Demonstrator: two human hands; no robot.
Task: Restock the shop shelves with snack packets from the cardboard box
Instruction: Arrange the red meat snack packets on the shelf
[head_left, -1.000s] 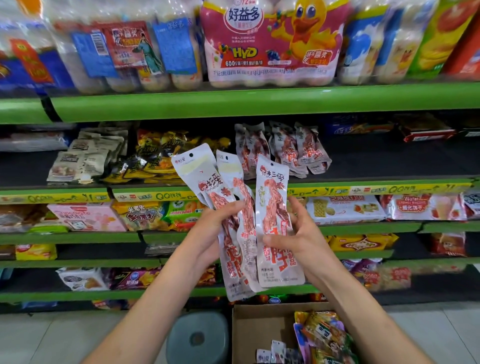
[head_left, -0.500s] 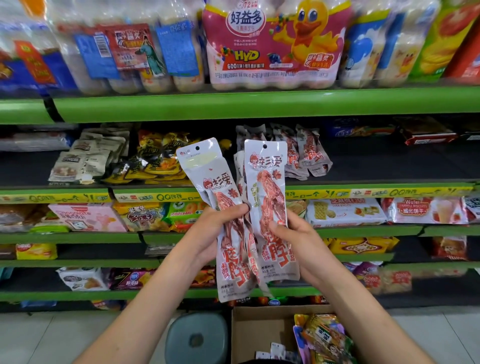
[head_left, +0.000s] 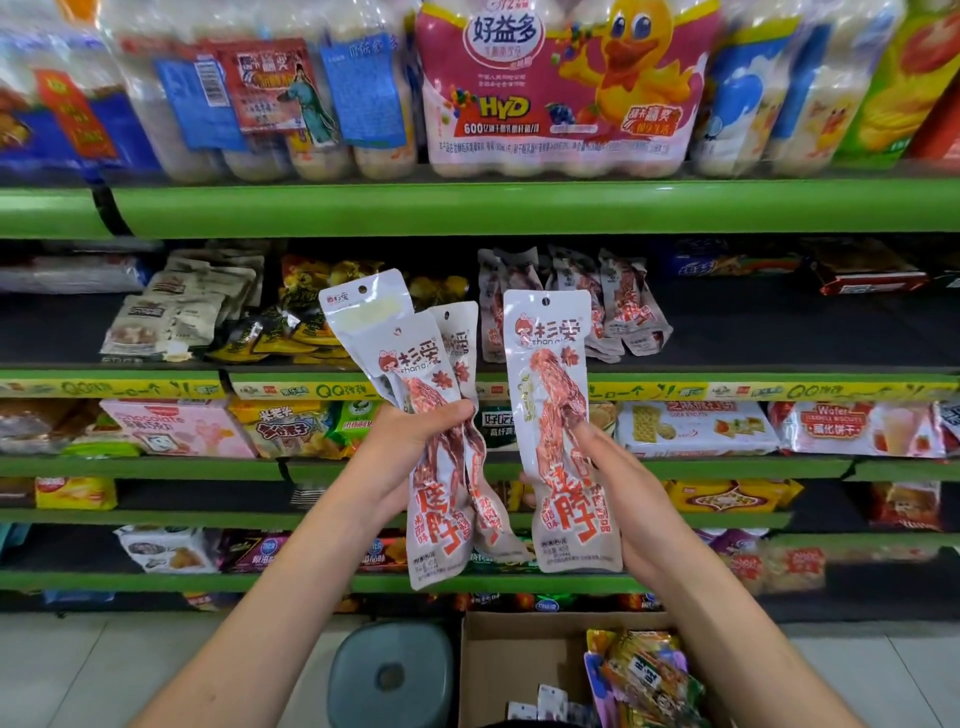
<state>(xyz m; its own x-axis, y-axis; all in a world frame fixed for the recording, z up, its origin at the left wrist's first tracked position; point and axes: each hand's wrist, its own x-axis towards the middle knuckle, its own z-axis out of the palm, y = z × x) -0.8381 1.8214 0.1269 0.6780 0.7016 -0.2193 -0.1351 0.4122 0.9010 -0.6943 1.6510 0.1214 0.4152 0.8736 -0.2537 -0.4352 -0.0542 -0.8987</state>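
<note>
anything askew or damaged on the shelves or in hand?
Nothing damaged. The matching packets on the shelf lean in a loose, uneven row. The left hand holds a fanned bunch of packets; the right hand holds one packet upright.

Left hand (head_left: 405, 457) holds bunch of snack packets (head_left: 436, 447) in front of shelves (head_left: 519, 208). Right hand (head_left: 623, 499) holds one packet (head_left: 561, 431) upright, just right of bunch, not touching it. Same kind of packets (head_left: 618, 306) lie on second shelf, behind held ones. Drink packs (head_left: 550, 88) stand on top shelf, above. Biscuit packs (head_left: 696, 426) on third shelf, right of hands. Cardboard box (head_left: 519, 660) on floor below hands, more snacks (head_left: 644, 680) inside. Stool (head_left: 392, 675) on floor, just left of box.
</note>
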